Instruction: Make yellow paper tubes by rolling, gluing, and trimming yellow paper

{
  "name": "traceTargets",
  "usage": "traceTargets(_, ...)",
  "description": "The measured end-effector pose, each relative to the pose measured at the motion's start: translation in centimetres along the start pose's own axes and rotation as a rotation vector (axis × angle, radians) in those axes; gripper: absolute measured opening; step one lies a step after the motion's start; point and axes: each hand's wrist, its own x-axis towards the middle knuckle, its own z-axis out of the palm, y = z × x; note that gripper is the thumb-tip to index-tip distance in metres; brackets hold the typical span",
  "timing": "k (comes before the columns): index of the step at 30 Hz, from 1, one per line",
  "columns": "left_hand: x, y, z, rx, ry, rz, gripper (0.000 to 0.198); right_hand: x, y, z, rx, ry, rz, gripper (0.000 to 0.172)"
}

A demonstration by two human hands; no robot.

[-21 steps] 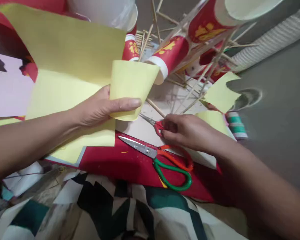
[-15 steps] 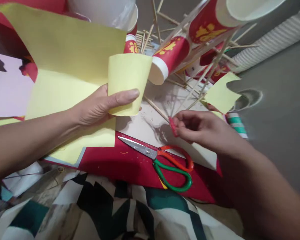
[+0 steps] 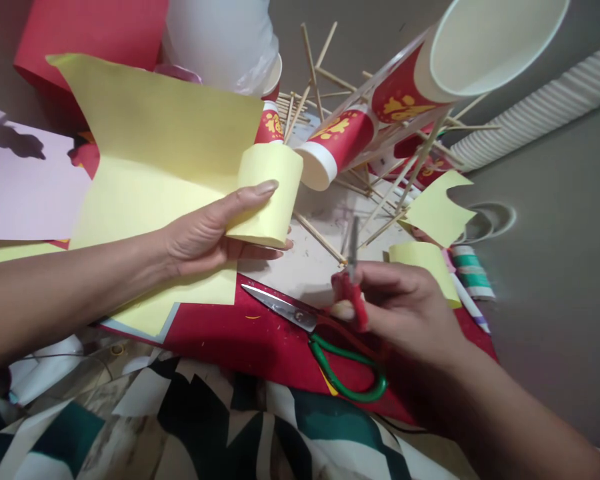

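Observation:
My left hand (image 3: 205,230) is wrapped round a yellow paper cup shape (image 3: 275,210), thumb on the near side and fingertips showing past its lower edge. It is held over a large yellow sheet (image 3: 170,140). My right hand (image 3: 405,307) grips small red-handled scissors (image 3: 354,250) by the handles, their metal blades pointing up and away from me. Whether those blades are parted is hard to make out. Just below, big scissors (image 3: 300,317) with one green and one orange-red handle lie on the red surface (image 3: 205,330), partly in my right hand's shadow.
Red-and-white paper cups (image 3: 347,137) in a clear sleeve lean across the back, beside a frame of thin wooden sticks (image 3: 320,237). At right lie a cut yellow scrap (image 3: 435,210), a curved yellow piece (image 3: 423,263) and a green-striped roll (image 3: 473,270). A lilac sheet (image 3: 25,193) is at left.
My right hand has come nearer to me with the small scissors, whose blades now stand more upright. The yellow cup shape has tilted and lowered slightly in my left hand. The view has shifted a little.

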Motion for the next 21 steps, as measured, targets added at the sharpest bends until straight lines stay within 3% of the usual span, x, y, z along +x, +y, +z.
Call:
traceTargets(3, 0.0, -0.1, -0.3, -0.006, -0.015, -0.034, 0.049, 0.7, 0.2, 0.2, -0.363, -0.015, -0.312, 0.035)
traceTargets(5, 0.1, -0.2, -0.3, -0.022, -0.001, -0.036, 0.048, 1.0, 0.5, 0.3, -0.521, 0.005, -0.431, 0.031)
traceTargets(9, 0.2, -0.1, -0.2, -0.047, 0.047, -0.049, 0.048, 1.7, 0.6, 0.2, -0.706, 0.070, -0.520, 0.026)
traceTargets(14, 0.2, -0.2, -0.2, -0.003, 0.023, -0.044, 0.048, 2.7, 0.4, -0.4, -0.849, 0.067, -0.596, 0.025)
traceTargets(18, -0.2, -0.3, 0.2, 0.132, 0.034, 0.013, 0.039, 2.6, 0.1, -0.1, -0.645, 0.084, -0.553, 0.027)
traceTargets(21, -0.4, -0.3, 0.6, 0.208, 0.044, 0.119, 0.031, 2.1, 0.0, 1.1, -0.102, 0.106, -0.279, 0.030)
